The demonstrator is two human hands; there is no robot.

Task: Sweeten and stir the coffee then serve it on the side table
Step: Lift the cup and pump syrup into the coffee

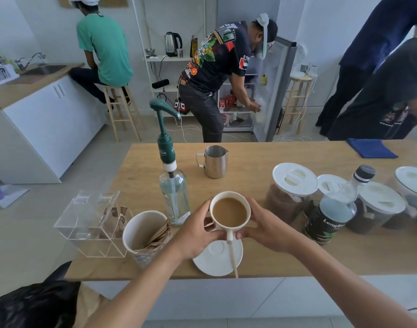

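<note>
white ceramic cup [230, 213] with a handle at 6 o'clock | upright, nearly full of light-brown milky coffee [229, 211] | held off the table | round white ceramic saucer [214, 260] empty, flat on the wooden table at 6 o'clock of the cup | pale wooden stir stick [233, 259] lying across the saucer, end past its 5 o'clock rim

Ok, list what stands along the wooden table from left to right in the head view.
Clear acrylic box → paper cup of wooden stirrers → pump bottle → coffee cup held by both hands → white-lidded jars → dark-capped bottle.
</note>
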